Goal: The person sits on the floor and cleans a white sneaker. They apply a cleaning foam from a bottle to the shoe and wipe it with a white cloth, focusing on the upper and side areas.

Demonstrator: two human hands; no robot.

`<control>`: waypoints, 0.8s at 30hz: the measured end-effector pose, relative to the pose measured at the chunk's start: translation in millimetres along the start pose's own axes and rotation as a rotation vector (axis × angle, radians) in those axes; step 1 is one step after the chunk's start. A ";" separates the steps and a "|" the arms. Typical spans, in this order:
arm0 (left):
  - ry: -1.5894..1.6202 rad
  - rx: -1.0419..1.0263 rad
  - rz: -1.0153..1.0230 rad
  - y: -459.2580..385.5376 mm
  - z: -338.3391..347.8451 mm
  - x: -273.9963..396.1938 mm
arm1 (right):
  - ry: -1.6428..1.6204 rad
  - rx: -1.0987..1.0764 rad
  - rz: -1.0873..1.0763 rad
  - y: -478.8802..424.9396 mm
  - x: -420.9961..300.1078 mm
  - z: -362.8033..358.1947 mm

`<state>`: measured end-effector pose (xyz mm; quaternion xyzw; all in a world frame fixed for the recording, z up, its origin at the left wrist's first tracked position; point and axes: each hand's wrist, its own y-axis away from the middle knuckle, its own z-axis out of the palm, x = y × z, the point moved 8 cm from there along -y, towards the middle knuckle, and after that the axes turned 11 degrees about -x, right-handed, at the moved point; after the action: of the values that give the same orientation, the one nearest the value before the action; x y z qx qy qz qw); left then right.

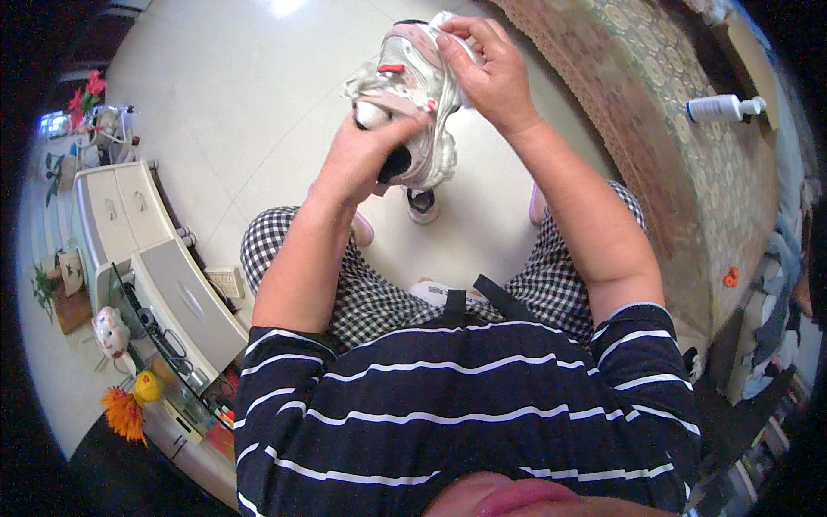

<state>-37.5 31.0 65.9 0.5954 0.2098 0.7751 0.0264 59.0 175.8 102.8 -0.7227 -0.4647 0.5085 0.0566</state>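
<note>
A white and pink sneaker (410, 52) with red accents and loose white laces is raised above the floor, its toe pointing away from me. My left hand (362, 155) grips it around the ankle opening, thumb across the tongue. A white wipe or tissue (443, 19) is pinched in my right hand (491, 74), which presses it to the right side of the toe. My right palm hides part of the wipe. Below the raised sneaker, a second shoe (424, 207) stands on the floor between my feet, mostly covered from view.
Left of me stands a white cabinet (123, 213) with drawers and a glass top bearing ornaments. A power strip (224, 283) lies beside it. To the right, a patterned cover (652, 64) drapes a bed or sofa, with a white pump bottle (714, 108) and small orange items (731, 276) on it.
</note>
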 end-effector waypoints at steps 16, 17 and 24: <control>0.534 0.197 0.008 -23.3 -35.6 -40.9 | 0.144 -0.287 -0.026 47.6 -45.4 47.0; 0.542 0.180 -0.001 -25.1 -33.3 -41.8 | 0.178 -0.274 -0.069 45.9 -46.8 45.0; 0.435 0.037 0.075 -22.0 -5.5 -16.8 | 0.380 -0.114 -0.137 13.7 -44.3 8.9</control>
<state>-42.4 44.6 41.6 0.4221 0.2024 0.8816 -0.0595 58.2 132.3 121.2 -0.7745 -0.5216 0.3307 0.1366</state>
